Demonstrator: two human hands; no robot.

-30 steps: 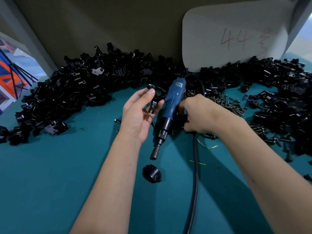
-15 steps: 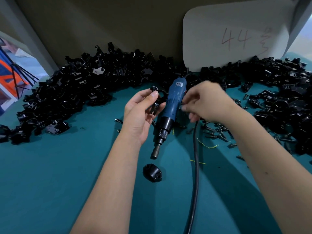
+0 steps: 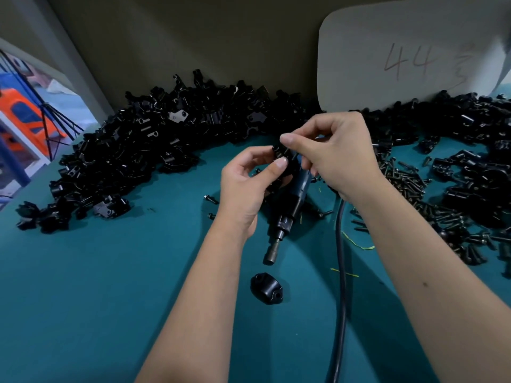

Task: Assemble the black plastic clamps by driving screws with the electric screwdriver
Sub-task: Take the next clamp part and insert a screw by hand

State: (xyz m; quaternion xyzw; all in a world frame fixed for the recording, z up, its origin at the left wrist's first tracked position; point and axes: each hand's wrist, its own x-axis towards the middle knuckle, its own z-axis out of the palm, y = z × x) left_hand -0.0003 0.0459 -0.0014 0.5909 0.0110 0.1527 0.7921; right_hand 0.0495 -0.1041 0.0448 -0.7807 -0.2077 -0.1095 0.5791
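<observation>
Two hands meet above the teal surface (image 3: 96, 299): the left hand (image 3: 246, 186) grips one black clamp piece (image 3: 279, 154) between thumb and curled fingers, and the right hand (image 3: 334, 156) pinches at the top of that same piece with thumb and forefinger, whether on a screw is too small to tell. One electric screwdriver (image 3: 290, 205) lies under the hands, its tip toward the camera, with one black cable (image 3: 341, 286) running down beside it. One separate clamp cap (image 3: 266, 288) sits just beyond the tip. Clamp parts form two heaps, a large one (image 3: 143, 150) at left and another (image 3: 470, 161) at right, with loose screws (image 3: 409, 183) too many to count. Half a second ago the right hand hovered beside the screwdriver body; it has since crossed over to the clamp piece.
</observation>
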